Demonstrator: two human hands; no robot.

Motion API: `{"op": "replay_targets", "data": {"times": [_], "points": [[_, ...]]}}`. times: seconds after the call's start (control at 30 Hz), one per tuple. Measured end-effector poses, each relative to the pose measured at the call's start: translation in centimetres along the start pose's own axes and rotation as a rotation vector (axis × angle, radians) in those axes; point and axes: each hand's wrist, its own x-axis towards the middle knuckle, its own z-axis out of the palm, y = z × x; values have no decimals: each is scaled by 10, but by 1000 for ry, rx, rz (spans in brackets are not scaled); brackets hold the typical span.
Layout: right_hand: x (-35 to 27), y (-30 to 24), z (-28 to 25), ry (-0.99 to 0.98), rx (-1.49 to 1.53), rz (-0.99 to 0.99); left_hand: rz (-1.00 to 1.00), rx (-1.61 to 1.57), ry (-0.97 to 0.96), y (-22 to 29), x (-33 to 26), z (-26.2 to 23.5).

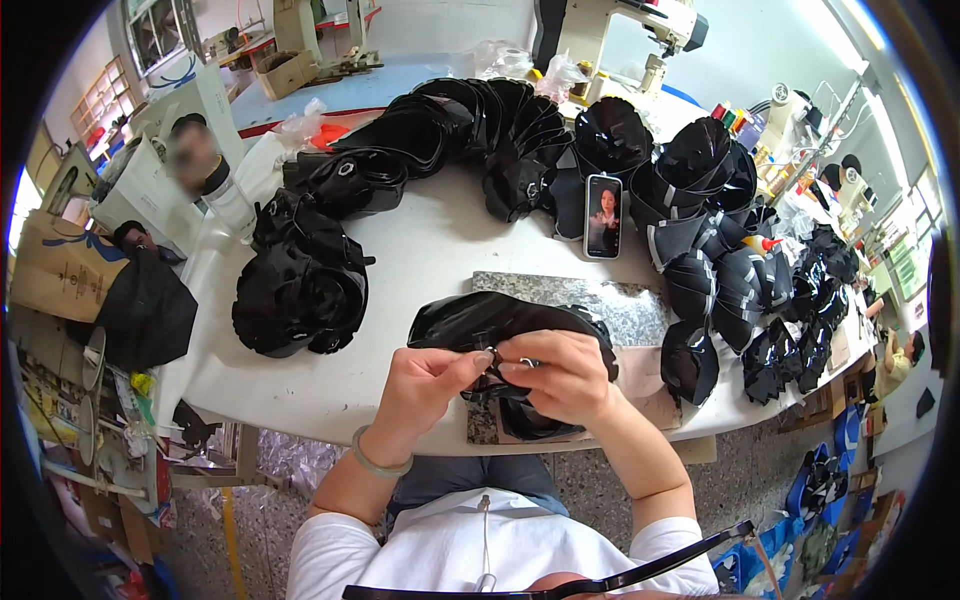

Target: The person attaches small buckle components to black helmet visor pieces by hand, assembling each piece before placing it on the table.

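Observation:
Above the near edge of the white table I hold a glossy black patent shoe upper (500, 318) with both hands. My left hand (425, 383) is closed, thumb and forefinger pinching a narrow black strap by a small metal buckle. My right hand (562, 376) is closed on the same part from the other side, fingers bent around the buckle. The exact fit of strap and buckle is hidden by my fingertips. Beneath the upper lies a speckled stone slab (635, 300), and another glossy black piece (540, 422) rests by its near edge.
Stacked black uppers form a heap (300, 285) at the left and an arc (440, 120) at the back. More black uppers (690, 290) crowd the right side. A phone (603, 225) stands upright behind the slab. A sewing machine (630, 45) is at the back.

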Motion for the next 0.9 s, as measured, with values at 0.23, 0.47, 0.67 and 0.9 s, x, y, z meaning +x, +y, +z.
{"op": "replay_targets", "data": {"times": [0.23,0.47,0.67,0.9], "points": [[-12,-15,6,66,-137,-147,194,94,202,11,-13,31],[-25,-26,5,97,-99,-81,328,152,261,5,-14,43],[-35,-19,5,147,-39,-64,297,12,254,-1,-7,48],[-30,-21,-10,161,-28,11,390,301,223,3,-7,48]]}}
